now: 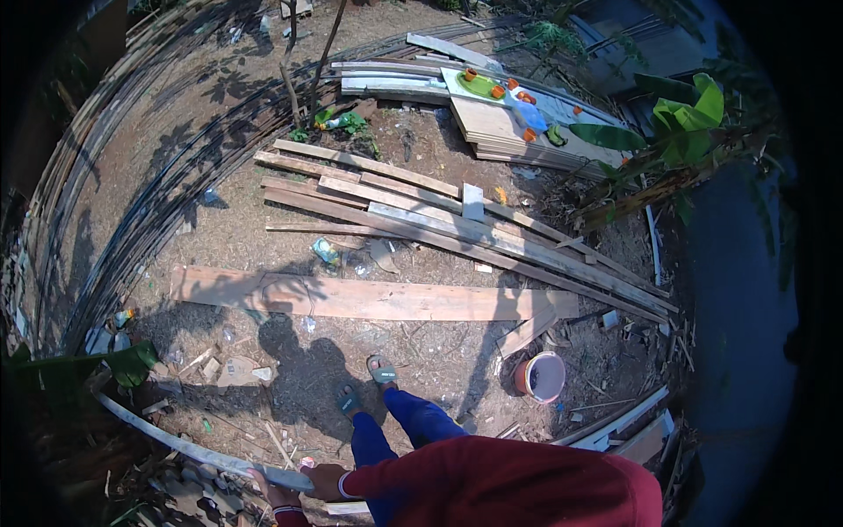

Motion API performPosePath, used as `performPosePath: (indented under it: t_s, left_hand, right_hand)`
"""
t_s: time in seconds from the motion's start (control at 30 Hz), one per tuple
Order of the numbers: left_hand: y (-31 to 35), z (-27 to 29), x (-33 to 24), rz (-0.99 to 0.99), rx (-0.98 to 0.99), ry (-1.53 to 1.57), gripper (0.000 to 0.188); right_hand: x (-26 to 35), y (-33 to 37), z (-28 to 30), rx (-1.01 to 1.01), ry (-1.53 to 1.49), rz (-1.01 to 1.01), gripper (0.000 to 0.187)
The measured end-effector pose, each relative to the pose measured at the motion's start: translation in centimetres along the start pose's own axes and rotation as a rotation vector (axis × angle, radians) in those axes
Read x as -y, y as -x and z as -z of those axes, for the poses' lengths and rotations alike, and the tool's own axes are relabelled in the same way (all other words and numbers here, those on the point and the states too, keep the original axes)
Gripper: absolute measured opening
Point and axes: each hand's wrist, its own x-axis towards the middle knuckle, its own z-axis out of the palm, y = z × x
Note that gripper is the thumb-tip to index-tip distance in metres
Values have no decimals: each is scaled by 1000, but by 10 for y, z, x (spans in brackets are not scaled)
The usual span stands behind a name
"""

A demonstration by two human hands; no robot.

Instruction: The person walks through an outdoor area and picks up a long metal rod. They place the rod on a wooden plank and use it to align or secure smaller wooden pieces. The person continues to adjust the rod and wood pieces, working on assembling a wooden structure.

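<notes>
Grip first: right hand (327, 481) clasps the near end of the long grey board (198, 451); left hand (279, 497) grasps its edge just beside, partly hidden. Board sits low on the person's left, running toward upper left past broken rubble (198, 494); whether its far end rests on anything, cannot tell. Judgement: hands bunched at one end leave the rest heavy and apt to swing; wider spacing would steer better. Bare skin, so mind splinters. Open sandals (383, 371) on the feet: keep toes clear of the board, let the legs take the weight. Far end passes near a broad green leaf (132, 363), a likely snag. Beyond the feet, wide flat plank (378, 299) across the ground, bucket (525, 379) near its right end: trip points when turning. Farther off, loose timber stack (430, 221).
</notes>
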Motion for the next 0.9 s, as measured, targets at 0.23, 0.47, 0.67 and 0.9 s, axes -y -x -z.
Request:
performPosePath:
  t_s: [0.23,0.47,0.67,0.9]
  left_hand:
    - [10,67,-27,-64,-102,-63,72]
    - [21,-4,47,44,9,-267,64]
    - [32,-115,124,147,260,-716,58]
    - [33,-259,141,15,655,-1161,51]
  right_hand:
    - [28,-44,-46,131,3,331,70]
    - [-203,102,113,-267,214,-341,41]
    - [-368,324,157,-797,-63,-910,41]
    - [-436,390,67,-848,-539,-1112,43]
